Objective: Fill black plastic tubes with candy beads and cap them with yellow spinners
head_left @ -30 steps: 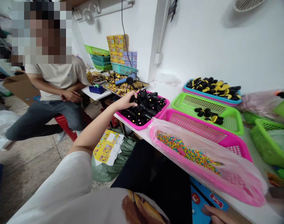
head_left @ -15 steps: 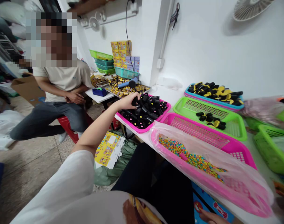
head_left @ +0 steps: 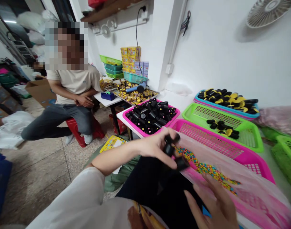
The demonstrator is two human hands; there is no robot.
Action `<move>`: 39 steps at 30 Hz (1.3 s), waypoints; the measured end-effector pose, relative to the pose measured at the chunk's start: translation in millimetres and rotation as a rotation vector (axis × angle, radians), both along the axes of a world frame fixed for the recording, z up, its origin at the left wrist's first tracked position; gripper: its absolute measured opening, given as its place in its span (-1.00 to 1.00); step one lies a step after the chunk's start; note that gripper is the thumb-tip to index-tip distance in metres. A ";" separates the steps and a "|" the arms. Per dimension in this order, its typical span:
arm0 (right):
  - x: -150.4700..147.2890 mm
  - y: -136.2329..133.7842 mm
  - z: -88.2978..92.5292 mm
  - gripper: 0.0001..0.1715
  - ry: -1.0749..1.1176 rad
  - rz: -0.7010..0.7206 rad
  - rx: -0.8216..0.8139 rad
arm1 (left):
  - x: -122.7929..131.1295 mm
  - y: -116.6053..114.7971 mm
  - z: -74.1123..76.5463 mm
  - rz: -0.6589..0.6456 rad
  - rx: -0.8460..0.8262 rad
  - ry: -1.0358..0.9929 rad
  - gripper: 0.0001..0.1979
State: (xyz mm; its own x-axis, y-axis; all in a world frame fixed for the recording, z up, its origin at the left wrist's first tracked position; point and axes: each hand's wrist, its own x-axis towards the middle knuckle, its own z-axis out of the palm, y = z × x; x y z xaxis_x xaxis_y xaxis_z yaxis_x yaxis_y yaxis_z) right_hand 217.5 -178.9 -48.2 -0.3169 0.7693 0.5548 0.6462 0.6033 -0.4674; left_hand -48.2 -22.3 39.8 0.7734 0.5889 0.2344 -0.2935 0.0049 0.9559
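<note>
My left hand [head_left: 155, 147] is closed around several small black plastic cylinders [head_left: 168, 150], slightly blurred by motion. It hovers above my lap, by the near left corner of a pink basket lined with clear plastic film [head_left: 255, 187]. Small multicoloured candy-like balls [head_left: 207, 167] lie on that film. My right hand [head_left: 216, 203] is at the lower right with its fingers apart and nothing in them, over the near edge of the lined basket. Beyond my left hand, a pink tray [head_left: 133, 126] holds a heap of similar black cylinders [head_left: 151, 115], some with coloured dots.
A green basket [head_left: 249, 148] holds a few black and yellow pieces; a blue tray [head_left: 195, 97] behind it is full of them. A person [head_left: 74, 82] sits at the left on a red stool [head_left: 76, 133]. Yellow pieces [head_left: 136, 97] and a blue hairdryer-like tool [head_left: 136, 89] lie farther back.
My left hand has left the heap in the pink tray and come toward me, carrying several black cylinders. My right hand has risen further into view with its fingers spread.
</note>
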 end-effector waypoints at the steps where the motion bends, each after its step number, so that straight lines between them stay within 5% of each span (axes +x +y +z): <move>1: -12.3 7.8 7.0 -0.37 -0.057 -0.028 0.187 | 11.6 -15.5 -11.3 -0.091 -0.084 -0.011 -0.16; 4: -31.8 21.7 21.9 -0.55 -0.204 0.002 0.495 | 31.5 -42.6 -40.6 -0.237 -0.302 -0.028 -0.01; 7: -27.3 19.9 25.3 -0.68 -0.268 0.078 0.559 | 30.7 -48.2 -49.9 -0.223 -0.340 -0.006 -0.05; 10: -25.3 10.4 26.0 -0.53 -0.032 -0.004 0.406 | 19.4 -47.9 -37.1 -0.054 -0.242 0.015 -0.32; 13: -38.8 4.3 31.8 -0.33 0.448 -0.138 0.097 | 7.8 -47.7 -18.7 0.141 -0.167 -0.060 -0.48; 16: -56.0 7.3 41.3 -0.45 0.892 -0.087 -0.164 | 0.3 -49.3 -7.7 0.178 -0.222 -0.253 -0.53; 22: -81.8 24.9 62.9 -0.65 0.986 0.144 -0.236 | -3.6 -59.9 -6.2 0.159 -0.271 -0.394 -0.60; 24: -90.9 29.1 66.5 -0.77 0.968 0.164 -0.248 | -2.9 -63.9 -9.4 0.194 -0.172 -0.351 -0.64; 26: -98.6 30.5 65.1 -0.79 0.958 0.165 -0.284 | -2.5 -67.3 -12.3 0.239 0.115 -0.242 -0.67; 29: -104.1 27.9 53.9 -0.58 0.979 0.145 -0.349 | -2.4 -70.5 -14.6 0.275 0.661 -0.030 -0.78; 31: -103.2 24.8 43.7 -0.44 1.017 0.136 -0.366 | -1.3 -71.3 -16.2 0.277 0.841 0.047 -0.74; 35: -93.3 18.7 33.6 -0.44 1.068 0.167 -0.342 | 3.9 -70.6 -24.8 0.214 0.903 0.031 -0.54; 39: -79.9 14.1 42.1 -0.63 1.015 0.187 -0.199 | 5.6 -70.4 -36.8 0.214 0.825 0.016 -0.36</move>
State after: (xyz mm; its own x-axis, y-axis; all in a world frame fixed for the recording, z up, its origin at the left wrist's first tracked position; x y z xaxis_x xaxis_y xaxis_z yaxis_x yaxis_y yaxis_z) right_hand 137.6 -164.8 -6.1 0.1036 0.8625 0.4954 -0.1999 0.5059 -0.8391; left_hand -42.6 -92.6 3.0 0.6720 0.3681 0.6426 -0.1953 -0.7489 0.6332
